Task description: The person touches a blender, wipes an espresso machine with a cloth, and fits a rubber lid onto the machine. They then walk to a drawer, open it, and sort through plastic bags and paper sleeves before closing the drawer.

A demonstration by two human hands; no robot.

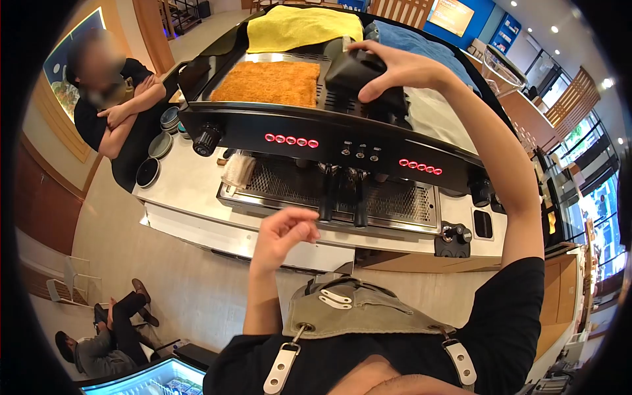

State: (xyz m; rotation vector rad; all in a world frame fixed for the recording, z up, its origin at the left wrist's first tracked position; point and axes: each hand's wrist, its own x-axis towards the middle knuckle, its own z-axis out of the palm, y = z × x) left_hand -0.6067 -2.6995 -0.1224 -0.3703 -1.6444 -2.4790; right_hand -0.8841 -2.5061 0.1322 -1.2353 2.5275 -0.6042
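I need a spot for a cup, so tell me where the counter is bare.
Left: white counter between the black round dish and drip tray. Right: a small patch between the tray and the black-lined cutout. Crowded: the espresso machine's top, with cloths and the black object under the right hand.

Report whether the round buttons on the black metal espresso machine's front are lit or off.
Lit: both rows of round buttons glow red on the black front panel.

pale flr (pixel 191 270), blue wall (pixel 483 21), bright wdws (pixel 600 178)
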